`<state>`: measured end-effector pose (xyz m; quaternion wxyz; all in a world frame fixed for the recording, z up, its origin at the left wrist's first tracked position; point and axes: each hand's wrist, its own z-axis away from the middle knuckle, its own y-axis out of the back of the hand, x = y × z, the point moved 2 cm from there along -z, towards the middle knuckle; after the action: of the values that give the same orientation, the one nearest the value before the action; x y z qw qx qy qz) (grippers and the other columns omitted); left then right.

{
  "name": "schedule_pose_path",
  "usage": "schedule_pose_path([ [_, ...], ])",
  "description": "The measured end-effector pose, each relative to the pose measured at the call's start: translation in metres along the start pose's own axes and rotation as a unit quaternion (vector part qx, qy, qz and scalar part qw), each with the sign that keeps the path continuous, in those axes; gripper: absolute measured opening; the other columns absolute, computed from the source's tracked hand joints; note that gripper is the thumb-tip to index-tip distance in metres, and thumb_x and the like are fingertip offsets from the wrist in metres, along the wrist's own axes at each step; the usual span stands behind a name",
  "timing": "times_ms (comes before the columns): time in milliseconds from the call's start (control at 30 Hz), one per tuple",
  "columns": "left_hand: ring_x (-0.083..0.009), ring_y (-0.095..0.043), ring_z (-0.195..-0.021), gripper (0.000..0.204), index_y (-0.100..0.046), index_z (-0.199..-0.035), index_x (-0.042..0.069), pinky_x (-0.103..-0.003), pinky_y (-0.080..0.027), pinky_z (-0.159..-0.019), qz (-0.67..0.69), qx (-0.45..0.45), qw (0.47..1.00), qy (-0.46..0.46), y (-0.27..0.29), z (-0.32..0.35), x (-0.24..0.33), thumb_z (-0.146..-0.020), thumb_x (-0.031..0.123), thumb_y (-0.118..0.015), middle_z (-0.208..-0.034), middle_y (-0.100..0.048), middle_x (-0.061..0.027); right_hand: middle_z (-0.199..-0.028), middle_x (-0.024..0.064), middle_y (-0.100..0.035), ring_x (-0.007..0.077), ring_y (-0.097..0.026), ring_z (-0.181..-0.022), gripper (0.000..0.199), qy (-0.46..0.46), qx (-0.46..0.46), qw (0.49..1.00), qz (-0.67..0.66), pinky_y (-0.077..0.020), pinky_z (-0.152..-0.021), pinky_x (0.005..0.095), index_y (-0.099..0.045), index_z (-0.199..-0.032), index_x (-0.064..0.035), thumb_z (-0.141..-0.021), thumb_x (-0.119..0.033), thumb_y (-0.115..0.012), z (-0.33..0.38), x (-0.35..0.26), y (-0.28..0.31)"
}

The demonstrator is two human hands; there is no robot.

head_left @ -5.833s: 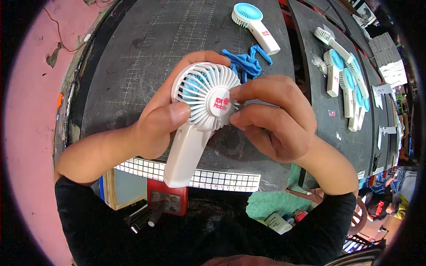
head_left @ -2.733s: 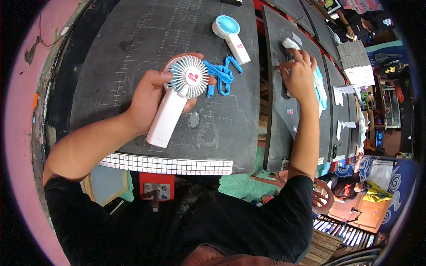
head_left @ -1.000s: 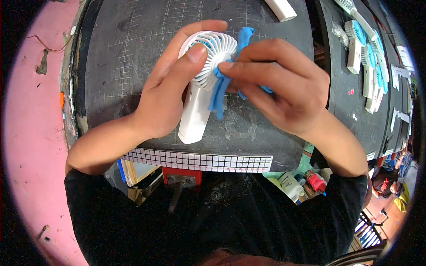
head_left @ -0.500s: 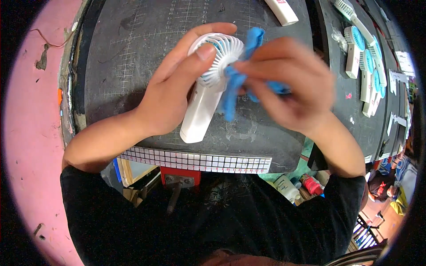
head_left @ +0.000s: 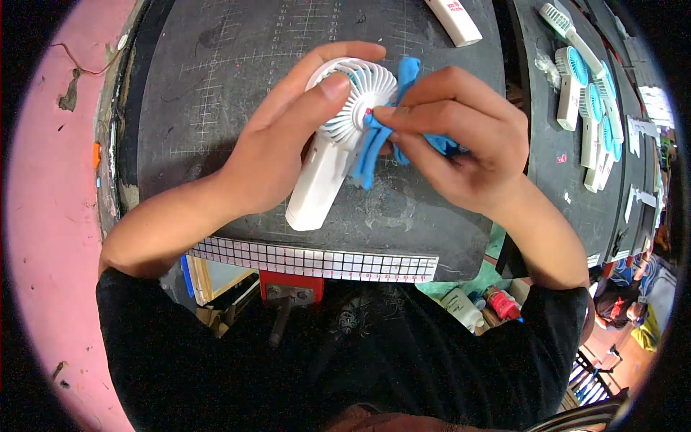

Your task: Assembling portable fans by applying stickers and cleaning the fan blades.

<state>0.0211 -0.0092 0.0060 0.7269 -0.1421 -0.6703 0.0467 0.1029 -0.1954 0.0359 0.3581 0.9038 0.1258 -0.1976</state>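
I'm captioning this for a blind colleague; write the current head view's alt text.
A person's left hand grips a white handheld fan by its grille while the right hand holds a blue cloth at the grille's centre. Beneath is a dark table with a white gridded strip along its near edge; more handheld fans lie on another table at right.

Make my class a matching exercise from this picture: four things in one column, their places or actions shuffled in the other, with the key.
Column one
1. left hand
2. right hand
3. gridded strip
4. group of fans

Column two
A. along the table's near edge
B. pinching a blue cloth
C. on the side board
D. gripping a white fan

Pairs: 1-D, 2-B, 3-A, 4-C
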Motion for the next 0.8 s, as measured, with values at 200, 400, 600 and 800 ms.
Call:
schedule_pose_path([
  [200,-0.0205,-0.06,-0.117,0.062,-0.035,-0.148,0.002,-0.032,-0.048,-0.1,0.013,-0.02,1.0,0.004,-0.004,0.003,0.002,-0.103,0.043,-0.045,-0.127,-0.059,-0.0141,-0.083,0.0119,-0.065,0.0206,-0.065,-0.072,0.027,-0.003,0.014,1.0,0.023,-0.0507,-0.06,0.0276,-0.075,-0.093,0.0019,-0.067,0.009,-0.079,-0.003,-0.005,0.003],
  [400,-0.02,-0.058,-0.119,0.063,-0.034,-0.148,0.001,-0.033,-0.046,-0.103,0.014,-0.014,1.0,-0.001,-0.006,-0.002,0.001,-0.103,0.044,-0.046,-0.128,-0.058,-0.0142,-0.084,0.011,-0.064,0.0219,-0.065,-0.071,0.031,0.026,0.039,0.998,0.029,-0.0507,-0.059,0.0286,-0.075,-0.096,0.0011,-0.066,0.009,-0.079,0.002,-0.002,0.003],
  [600,-0.0195,-0.059,-0.115,0.064,-0.033,-0.148,0.002,-0.032,-0.047,-0.1,-0.025,-0.023,0.999,-0.005,-0.003,0.001,0.001,-0.103,0.045,-0.047,-0.128,-0.059,-0.0144,-0.083,0.0115,-0.064,0.0219,-0.064,-0.07,0.034,0.028,-0.009,0.999,0.033,-0.0508,-0.059,0.0301,-0.076,-0.098,0.0002,-0.065,0.009,-0.078,-0.001,-0.005,-0.002],
  [800,-0.0191,-0.062,-0.111,0.066,-0.032,-0.148,0.002,-0.031,-0.052,-0.093,0.004,-0.017,1.0,0.003,-0.004,0.002,0.002,-0.102,0.047,-0.048,-0.127,-0.059,-0.0138,-0.081,0.0115,-0.063,0.0198,-0.064,-0.07,0.033,-0.016,-0.007,1.0,0.017,-0.0494,-0.057,0.0279,-0.076,-0.098,0.0009,-0.066,0.009,-0.078,0.004,-0.005,0.0],
])
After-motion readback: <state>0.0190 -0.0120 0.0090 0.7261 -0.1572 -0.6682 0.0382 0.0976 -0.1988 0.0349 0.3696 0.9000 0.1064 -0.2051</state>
